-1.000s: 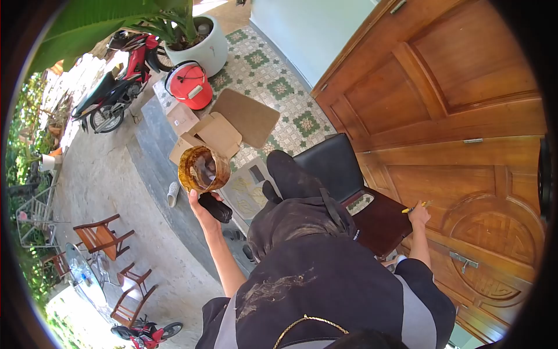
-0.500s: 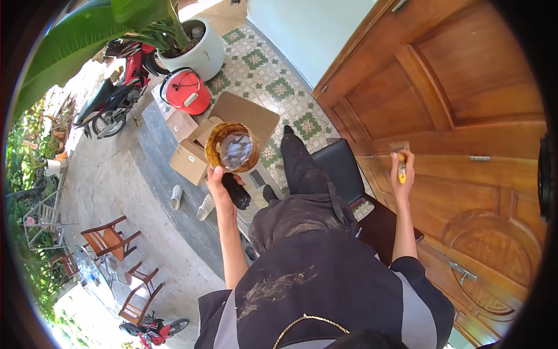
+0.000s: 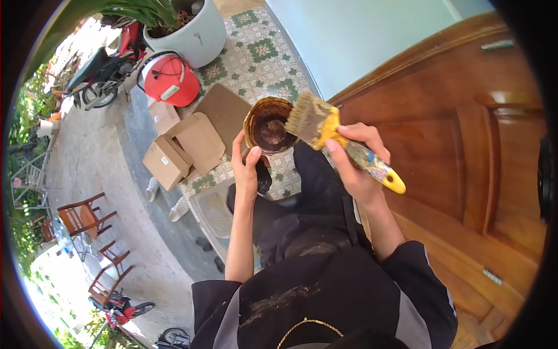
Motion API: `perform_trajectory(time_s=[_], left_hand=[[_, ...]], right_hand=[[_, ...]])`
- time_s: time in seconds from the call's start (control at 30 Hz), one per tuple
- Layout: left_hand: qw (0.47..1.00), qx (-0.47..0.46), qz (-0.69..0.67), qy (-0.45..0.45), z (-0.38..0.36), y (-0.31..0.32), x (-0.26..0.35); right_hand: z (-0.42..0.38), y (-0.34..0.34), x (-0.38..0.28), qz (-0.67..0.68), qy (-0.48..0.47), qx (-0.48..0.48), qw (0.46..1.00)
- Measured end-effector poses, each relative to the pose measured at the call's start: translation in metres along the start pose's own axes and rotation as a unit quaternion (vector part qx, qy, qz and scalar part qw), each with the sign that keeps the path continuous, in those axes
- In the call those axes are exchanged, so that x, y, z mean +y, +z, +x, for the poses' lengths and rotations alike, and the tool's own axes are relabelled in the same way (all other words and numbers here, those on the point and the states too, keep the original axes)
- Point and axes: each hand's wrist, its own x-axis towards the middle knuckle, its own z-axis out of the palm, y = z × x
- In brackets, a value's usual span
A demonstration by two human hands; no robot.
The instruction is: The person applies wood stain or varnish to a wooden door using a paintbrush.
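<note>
My left hand (image 3: 247, 166) is closed round the near-left side of a stained tub (image 3: 251, 129), its thumb at the rim. Brown liquid lies in the bottom of the tub. In my right hand (image 3: 361, 160) is a wide paintbrush (image 3: 328, 129), pinched near its yellow ferrule. The brush's bristles point left and overlap the tub's right rim in this view. Its yellow-tipped handle slants down to the right.
A wooden panelled door (image 3: 430, 157) stands close on my right, beside a pale wall (image 3: 360, 46). Cardboard boxes (image 3: 168, 160), a red bucket (image 3: 171, 81) and a potted plant (image 3: 195, 41) are ahead left. Wooden chairs (image 3: 87, 215) and motorbikes (image 3: 110, 75) stand farther left.
My right hand has brought the paintbrush from the door across to the tub. The tub has moved right and farther ahead in view, and the camera view has shifted.
</note>
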Motion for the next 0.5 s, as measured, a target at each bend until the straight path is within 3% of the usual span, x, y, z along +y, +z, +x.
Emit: perform_trajectory(time_s=[0.1,0.17,0.3,0.5], left_hand=[[1.000,0.003,0.007,0.003,0.021,0.020,-0.040],[1.000,0.009,-0.001,0.004,0.029,0.026,-0.064],[0.999,0.021,0.034,0.016,0.034,0.030,-0.112],[0.995,0.043,0.090,0.022,0.023,0.049,-0.139]], right_hand=[[0.018,0.006,0.054,-0.076,-0.061,-0.039,0.994],[0.027,0.004,0.083,-0.214,-0.154,-0.153,0.952],[0.012,0.004,0.144,-0.247,-0.151,-0.175,0.941],[0.000,-0.024,0.172,-0.252,-0.116,-0.189,0.942]])
